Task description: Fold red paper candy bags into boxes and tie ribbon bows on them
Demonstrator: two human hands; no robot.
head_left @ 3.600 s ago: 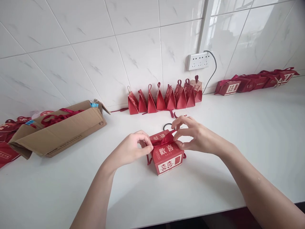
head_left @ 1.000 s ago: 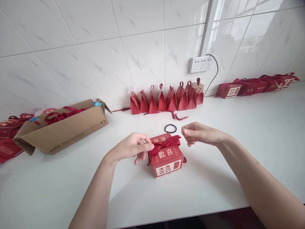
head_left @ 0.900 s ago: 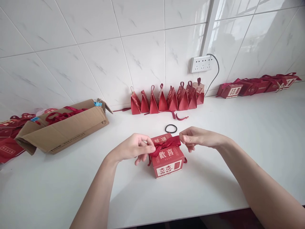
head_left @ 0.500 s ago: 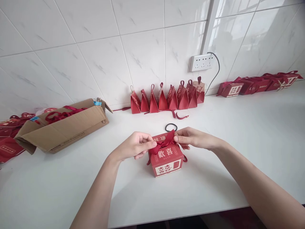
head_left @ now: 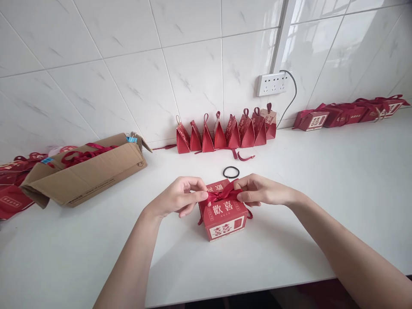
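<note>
A red gift box with cream Chinese characters stands on the white table in front of me. Across its top lies a dark red satin ribbon, tied in a bow. My left hand pinches the bow's left side between thumb and forefinger. On the other side, my right hand pinches the right part of the ribbon, its fingertips close above the box top. Red twisted cord shows at both lower sides of the box. A black hair-tie-like ring lies just behind it.
Against the tiled wall stands a row of small red peaked boxes, with a loose ribbon piece before them. An open cardboard box holding red ribbons sits left. Finished-looking red boxes line the back right, near a wall socket.
My right hand has shifted slightly down, bringing the ribbon's right part lower and flatter over the box. The left hand has moved a little left, still pinching the ribbon.
</note>
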